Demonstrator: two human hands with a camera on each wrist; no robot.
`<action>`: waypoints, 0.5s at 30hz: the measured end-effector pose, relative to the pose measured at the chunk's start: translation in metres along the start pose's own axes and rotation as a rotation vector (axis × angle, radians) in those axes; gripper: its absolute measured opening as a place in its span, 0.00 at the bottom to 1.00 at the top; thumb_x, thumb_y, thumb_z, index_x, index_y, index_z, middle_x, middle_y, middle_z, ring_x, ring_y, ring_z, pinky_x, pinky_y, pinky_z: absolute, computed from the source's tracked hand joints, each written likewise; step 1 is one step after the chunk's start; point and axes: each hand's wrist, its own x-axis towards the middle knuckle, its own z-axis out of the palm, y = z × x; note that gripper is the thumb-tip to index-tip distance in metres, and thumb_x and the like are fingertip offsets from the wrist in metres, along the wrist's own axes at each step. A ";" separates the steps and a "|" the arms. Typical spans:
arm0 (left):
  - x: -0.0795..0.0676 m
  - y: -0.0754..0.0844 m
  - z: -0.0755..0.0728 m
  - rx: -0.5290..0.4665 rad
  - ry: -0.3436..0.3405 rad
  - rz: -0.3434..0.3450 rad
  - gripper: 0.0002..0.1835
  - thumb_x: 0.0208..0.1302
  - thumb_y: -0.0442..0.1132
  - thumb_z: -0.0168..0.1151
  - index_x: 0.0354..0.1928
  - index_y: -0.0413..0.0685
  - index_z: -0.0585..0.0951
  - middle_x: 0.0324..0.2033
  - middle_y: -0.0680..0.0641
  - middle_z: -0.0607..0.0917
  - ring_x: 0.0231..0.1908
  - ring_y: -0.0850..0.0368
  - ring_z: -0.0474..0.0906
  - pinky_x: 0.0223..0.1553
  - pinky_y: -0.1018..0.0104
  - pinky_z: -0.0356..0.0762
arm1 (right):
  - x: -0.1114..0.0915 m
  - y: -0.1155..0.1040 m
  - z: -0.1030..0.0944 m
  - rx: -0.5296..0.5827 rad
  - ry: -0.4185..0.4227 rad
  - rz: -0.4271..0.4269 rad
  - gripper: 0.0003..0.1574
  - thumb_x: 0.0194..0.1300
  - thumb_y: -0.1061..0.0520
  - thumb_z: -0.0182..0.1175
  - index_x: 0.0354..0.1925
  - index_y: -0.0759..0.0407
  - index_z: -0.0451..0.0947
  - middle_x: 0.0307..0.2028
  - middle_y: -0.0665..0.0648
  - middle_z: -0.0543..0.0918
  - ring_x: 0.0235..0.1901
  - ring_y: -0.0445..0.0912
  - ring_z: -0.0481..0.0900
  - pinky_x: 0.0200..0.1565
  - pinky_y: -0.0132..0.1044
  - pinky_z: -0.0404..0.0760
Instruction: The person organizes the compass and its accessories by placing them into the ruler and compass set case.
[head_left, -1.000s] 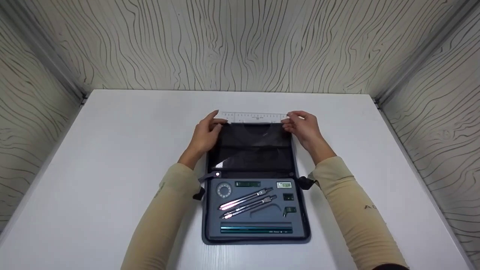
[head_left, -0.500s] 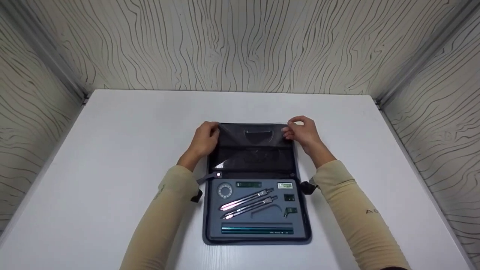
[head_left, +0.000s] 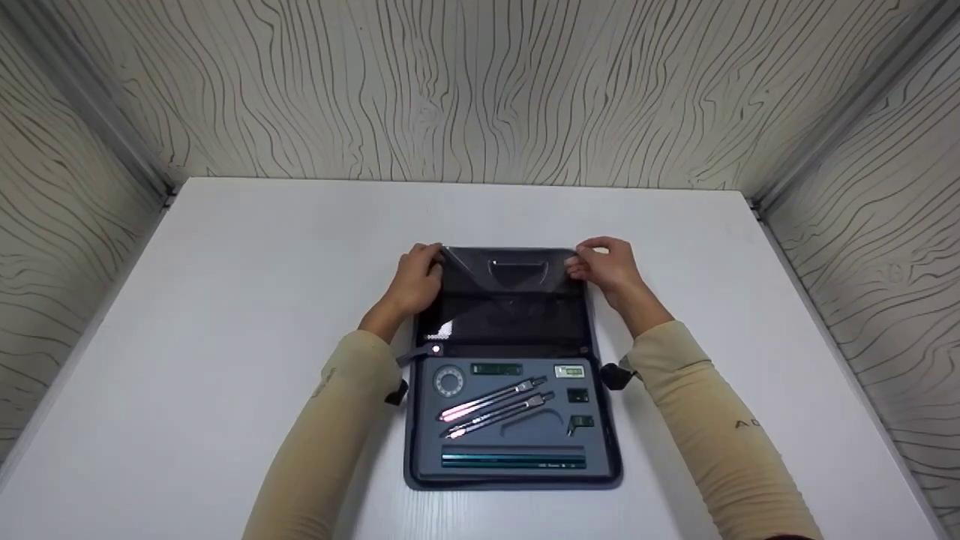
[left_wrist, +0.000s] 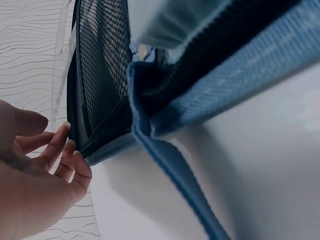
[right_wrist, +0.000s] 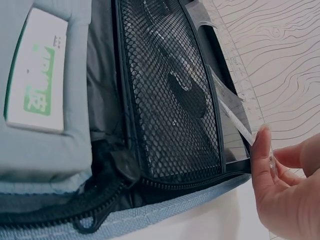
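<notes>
An unzipped drawing-set case (head_left: 611, 457) lies on the table, lid folded away from me. Its grey foam tray (head_left: 480, 439) holds two compasses (head_left: 495, 405) and pencils (head_left: 512, 457). Between the thumb and fingers of my right hand (head_left: 607, 266), at the lid's far right corner, is the edge of a clear ruler (right_wrist: 247, 85). The ruler leans over the lid's mesh pocket (right_wrist: 170, 100). My left hand (head_left: 418, 277) is at the far left corner, fingertips on the lid edge, thumb apart from them beside the clear plastic (left_wrist: 59, 85).
A round scale disc (head_left: 449, 381), a white-and-green eraser (head_left: 569, 371) and small green items (head_left: 577, 395) sit in the tray. A fabric strap (left_wrist: 175, 165) hangs at the case's left. White table (head_left: 225, 300) surrounds the case, with patterned panels (head_left: 450, 97) behind and beside it.
The clear ruler stuck out beyond the lid's far edge; it is now drawn in over the pocket. My left fingers have come down from it onto the lid corner. The right hand barely moved.
</notes>
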 end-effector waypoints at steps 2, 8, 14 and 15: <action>0.000 0.000 0.000 0.003 0.000 -0.003 0.24 0.77 0.30 0.45 0.71 0.29 0.68 0.65 0.31 0.72 0.69 0.36 0.63 0.72 0.49 0.60 | 0.000 0.000 0.001 0.012 0.005 0.001 0.25 0.79 0.64 0.49 0.66 0.80 0.62 0.28 0.55 0.86 0.28 0.40 0.86 0.37 0.29 0.85; -0.001 -0.001 0.001 -0.006 -0.003 0.008 0.26 0.76 0.29 0.45 0.73 0.28 0.64 0.64 0.33 0.74 0.70 0.37 0.63 0.74 0.50 0.57 | 0.001 0.000 0.002 0.047 0.021 -0.020 0.24 0.79 0.63 0.50 0.65 0.79 0.64 0.30 0.57 0.86 0.28 0.41 0.86 0.36 0.30 0.85; -0.002 -0.002 0.001 -0.042 0.007 0.000 0.27 0.75 0.28 0.46 0.74 0.29 0.62 0.60 0.35 0.78 0.67 0.41 0.67 0.73 0.50 0.59 | 0.001 0.001 0.003 0.049 0.013 -0.029 0.23 0.79 0.63 0.50 0.64 0.78 0.65 0.30 0.56 0.86 0.28 0.41 0.85 0.36 0.30 0.84; -0.002 -0.002 0.001 -0.041 0.012 -0.004 0.26 0.75 0.28 0.46 0.73 0.29 0.64 0.59 0.35 0.79 0.66 0.41 0.68 0.72 0.50 0.61 | 0.001 0.001 0.002 0.045 0.008 -0.025 0.24 0.79 0.63 0.50 0.65 0.78 0.64 0.29 0.56 0.86 0.28 0.41 0.85 0.35 0.30 0.84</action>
